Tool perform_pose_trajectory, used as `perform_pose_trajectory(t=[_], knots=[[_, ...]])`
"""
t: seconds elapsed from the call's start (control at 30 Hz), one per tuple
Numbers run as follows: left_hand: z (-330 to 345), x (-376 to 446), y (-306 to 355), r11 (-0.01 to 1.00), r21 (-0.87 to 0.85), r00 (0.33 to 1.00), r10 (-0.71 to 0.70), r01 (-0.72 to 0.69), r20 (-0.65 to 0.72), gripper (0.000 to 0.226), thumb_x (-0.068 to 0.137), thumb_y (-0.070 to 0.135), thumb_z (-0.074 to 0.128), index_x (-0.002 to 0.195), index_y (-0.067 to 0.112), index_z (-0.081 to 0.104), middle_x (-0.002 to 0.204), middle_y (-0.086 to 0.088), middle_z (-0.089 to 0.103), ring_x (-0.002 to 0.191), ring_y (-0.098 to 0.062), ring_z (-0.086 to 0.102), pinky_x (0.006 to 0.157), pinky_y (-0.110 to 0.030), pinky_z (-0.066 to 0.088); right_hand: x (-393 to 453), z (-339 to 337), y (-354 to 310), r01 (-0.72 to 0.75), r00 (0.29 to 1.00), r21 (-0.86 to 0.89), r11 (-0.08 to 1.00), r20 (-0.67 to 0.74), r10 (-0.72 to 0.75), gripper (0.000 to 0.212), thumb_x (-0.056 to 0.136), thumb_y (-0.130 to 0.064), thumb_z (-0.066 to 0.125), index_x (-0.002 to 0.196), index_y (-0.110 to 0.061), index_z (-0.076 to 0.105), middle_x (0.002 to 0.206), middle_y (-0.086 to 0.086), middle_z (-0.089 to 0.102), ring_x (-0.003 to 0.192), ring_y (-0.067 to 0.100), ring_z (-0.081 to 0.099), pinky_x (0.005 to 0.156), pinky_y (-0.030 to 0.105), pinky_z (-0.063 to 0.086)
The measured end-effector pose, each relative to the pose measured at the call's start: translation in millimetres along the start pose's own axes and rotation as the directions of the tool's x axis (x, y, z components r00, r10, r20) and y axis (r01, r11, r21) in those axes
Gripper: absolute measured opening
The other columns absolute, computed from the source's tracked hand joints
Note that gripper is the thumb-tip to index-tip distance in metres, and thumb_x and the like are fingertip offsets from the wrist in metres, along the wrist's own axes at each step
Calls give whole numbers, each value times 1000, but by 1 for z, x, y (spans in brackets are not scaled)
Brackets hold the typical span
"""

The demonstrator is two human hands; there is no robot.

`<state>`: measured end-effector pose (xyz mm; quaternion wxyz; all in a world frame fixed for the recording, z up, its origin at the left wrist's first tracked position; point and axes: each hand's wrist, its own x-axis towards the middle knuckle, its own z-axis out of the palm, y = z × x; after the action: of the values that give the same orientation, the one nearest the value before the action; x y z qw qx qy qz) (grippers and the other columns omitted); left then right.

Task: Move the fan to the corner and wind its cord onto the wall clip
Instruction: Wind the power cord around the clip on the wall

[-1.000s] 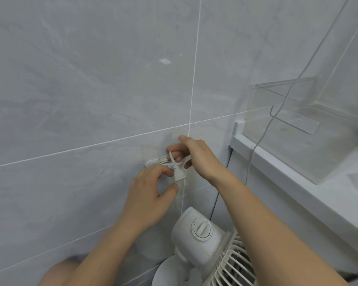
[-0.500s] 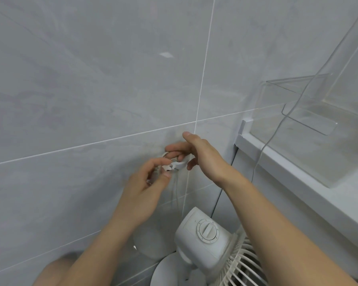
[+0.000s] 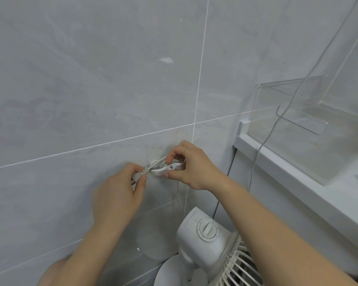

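Note:
A white fan (image 3: 205,240) with a round dial on its back stands in the corner, low in the view, its grille at the bottom right. Above it on the grey tiled wall sits a white wall clip (image 3: 170,167) with the white cord (image 3: 156,163) wound around it. My right hand (image 3: 192,164) pinches the clip and the cord loops from the right. My left hand (image 3: 120,195) pinches the cord's end just left of the clip. A length of cord hangs from the clip down toward the fan.
A white ledge (image 3: 298,182) runs along the right wall, with a clear acrylic box (image 3: 310,124) on it. A thin grey cable (image 3: 265,141) hangs down in front of the box. The grey tiled wall (image 3: 91,89) fills the left side.
My left hand has slid left, pulling the cord's end out from the clip. My right hand has curled tighter on the clip. The view has shifted slightly.

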<state>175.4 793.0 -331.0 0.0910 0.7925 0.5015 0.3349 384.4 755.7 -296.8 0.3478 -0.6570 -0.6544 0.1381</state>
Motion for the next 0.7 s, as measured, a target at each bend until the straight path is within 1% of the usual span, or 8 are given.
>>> perform_pose_trajectory(t=[0.13, 0.23, 0.33, 0.4, 0.47, 0.57, 0.7], knots=[[2, -4, 1, 999, 53, 1000, -9, 10, -24, 14, 89, 49, 60, 96, 37, 62, 71, 8, 70, 78, -30, 70, 60, -36, 53, 1, 4, -2, 30, 999, -95, 995, -11, -31, 29, 75, -29, 88, 88, -20, 63, 96, -4, 51, 82, 13, 53, 74, 27, 47], [8, -10, -1, 998, 61, 999, -25, 27, -20, 19, 88, 54, 60, 98, 38, 64, 71, 8, 72, 79, -29, 71, 60, -35, 53, 3, 4, -3, 20, 998, -131, 991, -58, -27, 29, 75, -29, 88, 81, -17, 62, 92, -3, 54, 79, 15, 52, 72, 31, 46], [13, -13, -3, 998, 49, 999, -37, 38, -29, 21, 89, 55, 59, 99, 39, 66, 71, 7, 72, 79, -29, 71, 59, -33, 51, 4, 5, -4, 9, 997, -133, 991, -75, -19, 31, 72, -30, 89, 76, -18, 61, 89, -2, 56, 80, 19, 55, 72, 36, 48], [15, -12, -3, 997, 58, 998, -57, 59, -39, 22, 89, 56, 57, 99, 39, 67, 71, 6, 72, 80, -29, 71, 60, -32, 48, 5, 5, -5, 6, 996, -135, 991, -85, -17, 31, 71, -31, 89, 74, -18, 61, 88, -2, 57, 79, 19, 55, 71, 36, 47], [17, -11, -3, 995, 63, 996, -79, 81, -38, 24, 90, 57, 54, 102, 38, 64, 73, 6, 73, 82, -31, 71, 62, -34, 49, 5, 5, -4, 3, 995, -127, 992, -95, -16, 32, 71, -30, 90, 73, -19, 60, 87, -2, 57, 78, 18, 54, 70, 36, 47], [18, -13, -4, 994, 21, 994, -104, 105, -43, 21, 92, 54, 54, 103, 35, 56, 72, 10, 72, 79, -31, 71, 62, -36, 51, 5, 3, -1, 11, 996, -102, 995, -89, -20, 31, 70, -30, 90, 73, -18, 62, 87, -1, 58, 78, 19, 56, 71, 37, 48], [18, -13, -8, 993, 51, 994, -103, 106, -47, 21, 93, 52, 54, 96, 32, 62, 81, 9, 77, 84, -33, 72, 64, -37, 51, 6, 1, 1, -5, 999, -74, 997, -53, 2, 29, 71, -31, 91, 75, -17, 66, 88, 0, 60, 81, 18, 55, 74, 35, 49]])
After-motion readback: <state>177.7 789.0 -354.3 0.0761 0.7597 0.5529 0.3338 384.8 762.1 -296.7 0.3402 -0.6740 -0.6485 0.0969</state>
